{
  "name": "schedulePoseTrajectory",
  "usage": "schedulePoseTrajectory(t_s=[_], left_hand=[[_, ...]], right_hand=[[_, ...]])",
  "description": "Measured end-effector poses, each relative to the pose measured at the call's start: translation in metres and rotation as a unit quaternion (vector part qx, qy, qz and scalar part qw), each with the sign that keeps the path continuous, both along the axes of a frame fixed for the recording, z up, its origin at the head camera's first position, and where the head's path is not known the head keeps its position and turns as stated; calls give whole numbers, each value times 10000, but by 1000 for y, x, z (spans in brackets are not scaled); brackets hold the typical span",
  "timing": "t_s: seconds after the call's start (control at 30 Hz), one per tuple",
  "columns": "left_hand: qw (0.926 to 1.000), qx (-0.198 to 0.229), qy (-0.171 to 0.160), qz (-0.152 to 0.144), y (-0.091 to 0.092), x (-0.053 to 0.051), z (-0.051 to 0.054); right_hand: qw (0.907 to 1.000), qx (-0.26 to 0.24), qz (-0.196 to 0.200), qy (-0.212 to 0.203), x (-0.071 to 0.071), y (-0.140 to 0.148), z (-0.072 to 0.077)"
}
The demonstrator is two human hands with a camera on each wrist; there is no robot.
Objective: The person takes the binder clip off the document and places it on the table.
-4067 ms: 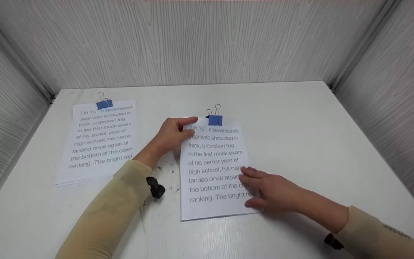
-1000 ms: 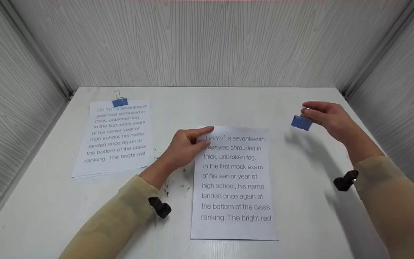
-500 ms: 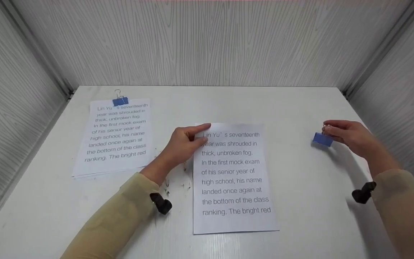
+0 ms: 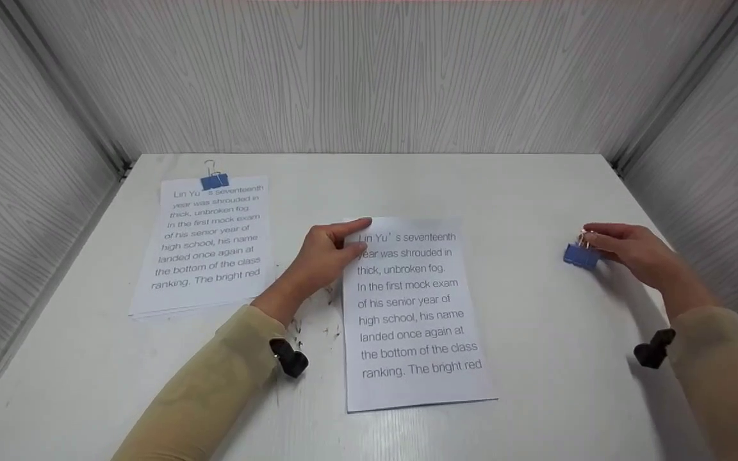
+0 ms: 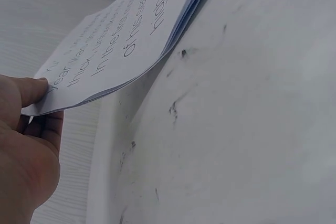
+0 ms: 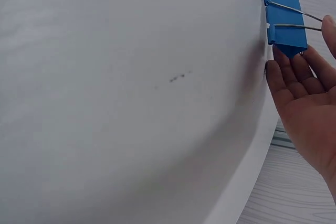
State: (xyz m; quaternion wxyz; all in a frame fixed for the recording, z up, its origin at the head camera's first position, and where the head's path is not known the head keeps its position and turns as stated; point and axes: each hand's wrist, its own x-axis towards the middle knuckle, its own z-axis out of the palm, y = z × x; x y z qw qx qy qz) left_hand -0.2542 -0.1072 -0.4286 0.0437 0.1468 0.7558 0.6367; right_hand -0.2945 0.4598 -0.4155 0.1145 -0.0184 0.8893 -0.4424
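A: Left hand [image 4: 323, 259]?
B: Fingers pinching the first paper stack [image 4: 415, 320] by its upper left edge, thumb on top.
A: Right hand [image 4: 643, 256]?
B: Fingers gripping one blue binder clip [image 4: 580, 257] by its wire handles, well apart from that stack. Touching the desk [image 4: 535, 358] or not: cannot tell from here.
A: Progress?
B: Done, I'd judge: first stack carries no clip. Outstanding: held clip not yet out of the fingers; second paper stack [image 4: 202, 246], left of the left fingers, second clip [image 4: 215, 182] still on its top edge.
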Motion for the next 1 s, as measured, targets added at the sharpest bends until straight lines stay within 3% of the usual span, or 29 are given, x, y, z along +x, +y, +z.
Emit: schedulePoseTrajectory(t_s=[0.23, 0.6, 0.8, 0.93, 1.0], left_hand=[[9998, -182, -120, 50, -1, -5, -4], [9967, -664, -426, 169, -1, -15, -14], [9915, -1241, -269, 285, -4, -18, -12], [9813, -1813, -130, 634, -9, -15, -7], [9744, -2119, 24, 746, -10, -11, -4]], right_hand=[[9989, 414, -164, -135, 4, -2, 2], [9966, 393, -723, -105, 7, -9, 0], [9910, 728, -979, 550, 12, -16, 9], [9812, 974, -1095, 1253, 17, -36, 22], [9768, 1004, -958, 1630, 21, -50, 28]])
